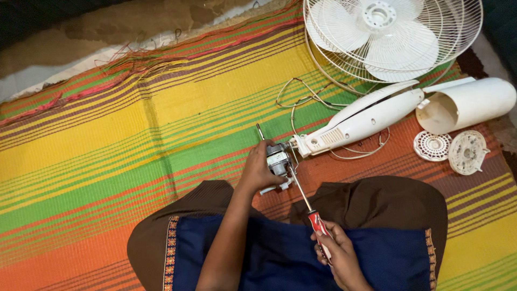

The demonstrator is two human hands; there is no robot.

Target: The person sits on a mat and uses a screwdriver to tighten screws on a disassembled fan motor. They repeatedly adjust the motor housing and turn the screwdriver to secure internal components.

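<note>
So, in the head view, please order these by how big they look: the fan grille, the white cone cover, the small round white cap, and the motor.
1. fan grille, cut off by the frame's top edge
2. white cone cover
3. motor, partly hidden by the left hand
4. small round white cap

Motor and cap look close, so their ranking is unsure.

Running off the frame's top edge: fan grille (393, 37). Hiding part of the motor (278, 161): left hand (258, 171). Disappearing under the right hand (339, 256): screwdriver (309, 210) handle end.
</note>
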